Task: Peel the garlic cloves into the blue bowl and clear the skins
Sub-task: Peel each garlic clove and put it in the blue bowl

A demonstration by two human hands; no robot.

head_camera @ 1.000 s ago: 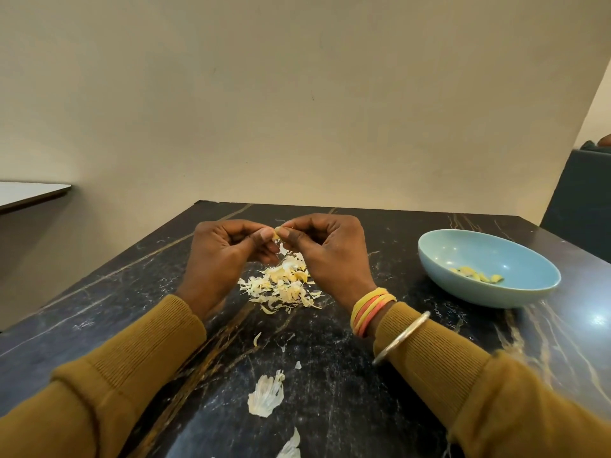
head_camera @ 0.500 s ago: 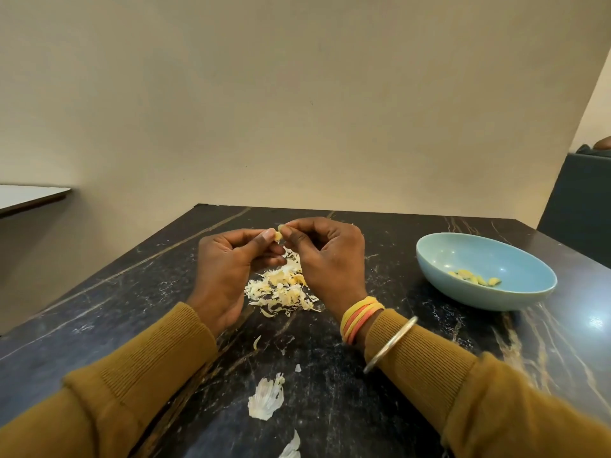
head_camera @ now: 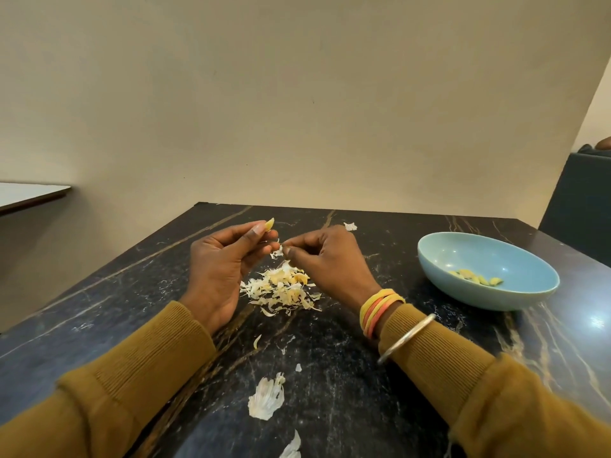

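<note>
Left hand [head_camera: 224, 269] pinches one yellow garlic clove [head_camera: 270, 223] between thumb tip and forefinger, centre-left of frame, above the desk [head_camera: 347, 375]. Right hand [head_camera: 327, 259], just beside it, pinches a scrap of skin [head_camera: 277, 252] in curled fingers [head_camera: 304, 241]. One pile of skins [head_camera: 281, 289] lies below both hands, two larger skins [head_camera: 267, 396] at lower centre, and one blue bowl [head_camera: 479, 256] at right holds clustered cloves [head_camera: 476, 278], count unclear.
</note>
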